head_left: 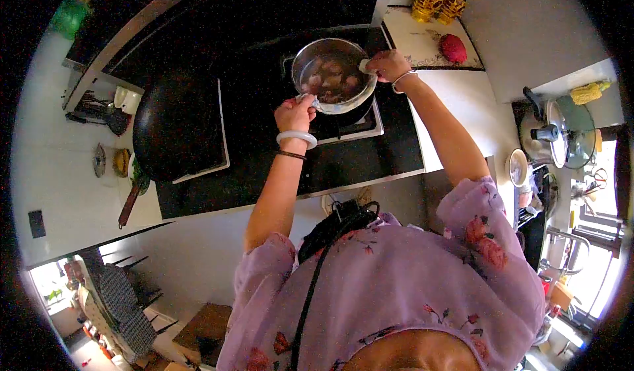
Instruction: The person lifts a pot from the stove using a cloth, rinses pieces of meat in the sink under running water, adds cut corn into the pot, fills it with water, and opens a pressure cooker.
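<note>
A round metal pot [323,45] is over the right side of the black stove [277,186], its inside facing me. Brownish pieces, possibly meat, sit in liquid [333,75] at its bottom. My left hand [295,115] is closed on the pot's near left side, with a pale cloth [309,99] at its fingers. On the right side, my right hand [388,65] grips the rim or handle through pale cloth too. Part of a burner support [370,125] shows below the pot; whether the pot touches it, I cannot tell.
A large black wok [175,130] with a brown handle [129,206] occupies the left burner. Utensils [109,117] stand left of it. Behind my right hand are a pink-red fruit [452,49] and golden ornaments [437,4]. A lidded pot [543,133] sits farther right.
</note>
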{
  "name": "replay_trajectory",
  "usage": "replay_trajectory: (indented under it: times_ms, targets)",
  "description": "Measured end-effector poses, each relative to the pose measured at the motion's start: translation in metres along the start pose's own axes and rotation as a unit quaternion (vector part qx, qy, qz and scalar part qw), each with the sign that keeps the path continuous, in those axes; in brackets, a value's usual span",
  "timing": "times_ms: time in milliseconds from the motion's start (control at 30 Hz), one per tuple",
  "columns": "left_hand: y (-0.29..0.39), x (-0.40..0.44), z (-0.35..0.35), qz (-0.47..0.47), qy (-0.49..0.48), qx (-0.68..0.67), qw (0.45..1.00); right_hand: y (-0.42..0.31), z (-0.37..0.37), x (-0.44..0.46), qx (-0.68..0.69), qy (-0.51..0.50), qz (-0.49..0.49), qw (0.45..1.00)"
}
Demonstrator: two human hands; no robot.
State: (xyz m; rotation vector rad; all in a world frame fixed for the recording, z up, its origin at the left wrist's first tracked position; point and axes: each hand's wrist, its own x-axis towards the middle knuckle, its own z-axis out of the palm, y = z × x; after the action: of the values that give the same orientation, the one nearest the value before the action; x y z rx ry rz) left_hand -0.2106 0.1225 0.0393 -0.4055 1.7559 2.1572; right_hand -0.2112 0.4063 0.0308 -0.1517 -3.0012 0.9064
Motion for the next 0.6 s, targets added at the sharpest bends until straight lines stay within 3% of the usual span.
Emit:
replay_trajectory:
  times_ms: [33,133,200,267,333,367,500,600]
  targets:
    - [-0.002,0.001,0.001,0.015,0.010,0.013,1.000,-0.002,0.000,0.001,-0.068,0.010,-0.066,0.995]
    - [-0.005,0.006,0.001,0.027,0.011,0.045,0.999,-0.028,-0.006,-0.009,-0.093,0.048,0.005,0.995]
    - [-0.009,0.007,0.000,0.043,0.008,0.073,0.996,-0.046,-0.015,-0.019,0.066,0.087,0.127,0.986]
    - [-0.016,0.007,-0.001,0.057,0.000,0.101,0.993,-0.052,-0.019,-0.030,0.045,0.097,0.120,0.987]
    - [-0.029,0.011,-0.008,0.175,-0.055,0.062,0.981,-0.055,-0.024,-0.042,0.024,0.108,0.115,0.987]
    - [-0.034,0.020,-0.010,0.223,-0.065,0.128,0.964,-0.056,-0.028,-0.048,0.043,0.113,0.133,0.984]
    - [-0.025,0.003,0.003,0.230,-0.147,0.117,0.955,-0.043,-0.034,-0.085,0.124,0.182,0.151,0.964]
    - [-0.008,-0.037,0.031,0.212,-0.188,0.084,0.955,-0.036,-0.052,-0.123,0.104,0.205,0.179,0.957]
